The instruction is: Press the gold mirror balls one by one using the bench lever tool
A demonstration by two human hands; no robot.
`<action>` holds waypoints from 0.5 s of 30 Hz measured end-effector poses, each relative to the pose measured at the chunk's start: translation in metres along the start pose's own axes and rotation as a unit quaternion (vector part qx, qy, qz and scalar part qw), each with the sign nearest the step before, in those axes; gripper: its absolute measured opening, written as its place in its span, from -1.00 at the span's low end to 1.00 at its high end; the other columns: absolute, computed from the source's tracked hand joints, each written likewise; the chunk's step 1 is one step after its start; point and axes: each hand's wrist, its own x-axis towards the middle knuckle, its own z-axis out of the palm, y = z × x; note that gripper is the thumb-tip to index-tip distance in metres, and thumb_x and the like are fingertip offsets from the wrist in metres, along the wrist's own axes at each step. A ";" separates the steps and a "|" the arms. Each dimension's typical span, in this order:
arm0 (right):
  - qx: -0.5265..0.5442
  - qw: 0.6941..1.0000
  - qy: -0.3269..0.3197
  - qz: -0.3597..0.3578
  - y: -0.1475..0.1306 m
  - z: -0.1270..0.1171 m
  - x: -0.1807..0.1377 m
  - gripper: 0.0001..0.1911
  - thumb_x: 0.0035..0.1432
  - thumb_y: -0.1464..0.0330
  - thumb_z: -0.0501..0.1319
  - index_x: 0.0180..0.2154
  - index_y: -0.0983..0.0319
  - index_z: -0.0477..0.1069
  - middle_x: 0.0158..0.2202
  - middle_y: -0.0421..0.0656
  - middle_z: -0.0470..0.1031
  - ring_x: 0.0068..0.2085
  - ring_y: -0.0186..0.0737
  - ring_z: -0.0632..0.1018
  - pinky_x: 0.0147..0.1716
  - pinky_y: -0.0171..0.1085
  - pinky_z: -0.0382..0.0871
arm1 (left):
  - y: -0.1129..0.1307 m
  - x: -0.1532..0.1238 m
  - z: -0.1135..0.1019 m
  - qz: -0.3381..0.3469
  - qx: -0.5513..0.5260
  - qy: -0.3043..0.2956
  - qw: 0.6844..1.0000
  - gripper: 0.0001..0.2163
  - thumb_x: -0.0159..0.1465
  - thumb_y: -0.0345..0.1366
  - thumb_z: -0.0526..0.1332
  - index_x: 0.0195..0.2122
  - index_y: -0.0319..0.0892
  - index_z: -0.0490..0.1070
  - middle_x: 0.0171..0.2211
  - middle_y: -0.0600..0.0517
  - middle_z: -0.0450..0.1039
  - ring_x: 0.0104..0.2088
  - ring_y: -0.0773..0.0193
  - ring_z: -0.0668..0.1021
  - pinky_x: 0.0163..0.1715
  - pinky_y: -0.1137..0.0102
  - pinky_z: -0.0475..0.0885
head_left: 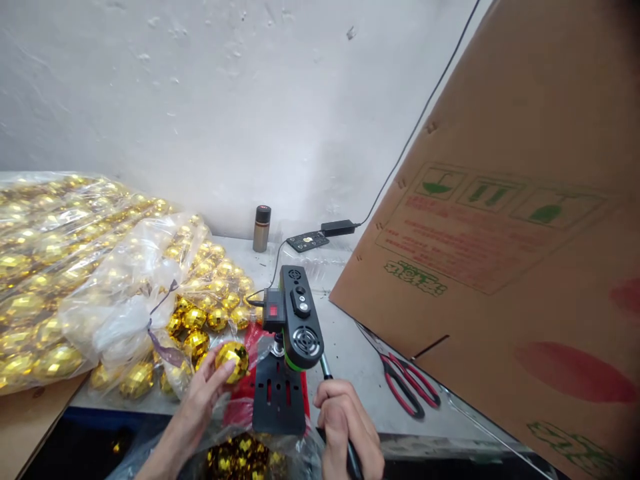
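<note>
Far left, we have a great heap of shiny gold balls (50,360) under clear film, the plastic bag (125,327) thin, crinkled and bunched into a pale knot. A limp purple tie (167,350) trails off it.

Next, our left hand (207,383)! Thumb and fingertips pinch one faceted gold ball (234,363), just left of the black machine and clear of the grey bench. By the look of it we'd call it light, hollow and stiff-shelled; those mirror-smooth facets may slip and could dent or scuff under a hard squeeze, so we'd hold it around its widest part, fingers spread on opposite sides. Below, more gold glitters through soft, clear plastic, and crumpled red film (240,400) lies nearby.

Centre now: a dark-capped bottle (261,230) stands by the rough, pitted wall, and in front rises the matt black machine (303,320), round-ended, with grilles, beside a flat slotted plate (279,407).

Our right hand (347,423) is clenched around a black handle (355,460) on a slim metal rod (326,367). Right again, red-and-black-handled cutters (407,383) rest on the bench, against a big, flat-sided cardboard carton (480,267).
</note>
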 end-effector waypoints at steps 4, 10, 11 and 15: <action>-0.002 1.000 -0.008 -0.011 -0.008 -0.001 0.010 -0.67 0.41 0.61 0.02 -0.40 0.17 0.24 -0.48 -0.24 0.34 -0.45 -0.34 0.45 -0.47 -0.33 0.31 | -0.042 -0.018 0.027 -0.101 -0.068 -0.005 0.993 -0.26 0.08 0.33 0.36 0.09 -0.15 0.49 -0.16 -0.08 0.69 -0.30 0.08 0.72 -0.28 0.26 0.60; -0.015 1.000 -0.014 -0.004 -0.016 -0.002 0.025 -0.70 0.40 0.60 0.02 -0.36 0.17 0.27 -0.47 -0.24 0.35 -0.48 -0.36 0.42 -0.52 -0.36 0.28 | -0.071 0.004 0.045 0.082 0.100 0.026 0.991 -0.32 0.07 0.26 0.38 0.06 -0.15 0.52 0.02 -0.17 0.67 0.05 -0.13 0.67 0.11 0.05 0.55; -0.015 1.000 -0.016 -0.004 -0.016 -0.003 0.025 -0.70 0.40 0.60 0.02 -0.36 0.17 0.26 -0.47 -0.25 0.35 -0.48 -0.37 0.42 -0.52 -0.36 0.28 | -0.073 0.007 0.045 0.112 0.130 0.026 0.985 -0.35 0.09 0.22 0.38 0.06 -0.15 0.52 0.06 -0.19 0.66 0.08 -0.15 0.66 0.15 0.01 0.53; -0.005 1.000 -0.025 -0.011 -0.014 -0.004 0.024 -0.69 0.39 0.62 0.01 -0.37 0.17 0.25 -0.47 -0.25 0.34 -0.47 -0.37 0.43 -0.50 -0.36 0.29 | -0.080 0.012 0.042 0.201 0.229 -0.002 0.953 -0.45 0.17 0.05 0.39 0.11 -0.15 0.52 0.04 -0.23 0.66 0.07 -0.20 0.66 0.14 -0.09 0.53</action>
